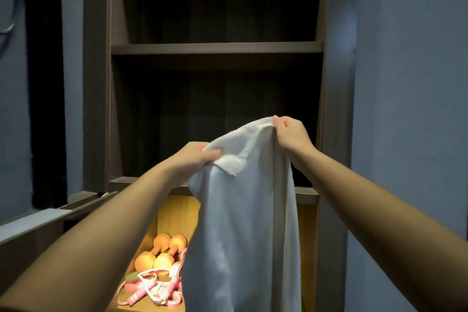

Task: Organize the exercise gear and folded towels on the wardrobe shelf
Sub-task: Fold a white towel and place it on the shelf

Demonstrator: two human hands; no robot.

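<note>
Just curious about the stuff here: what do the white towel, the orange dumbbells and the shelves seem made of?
The towel: soft white cloth, probably terry; it drapes limply, edge fuzzy.
The dumbbells: probably smooth plastic or rubber coating, evenly orange.
The shelves: likely dark wood-look laminate board; faint grain, flat edges.

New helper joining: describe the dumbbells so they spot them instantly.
In the dark wardrobe, look at the lit yellow shelf at the bottom, beside the white towel. The two dumbbells lie there side by side: orange with round ends, behind the tangled pink jump rope.
</note>
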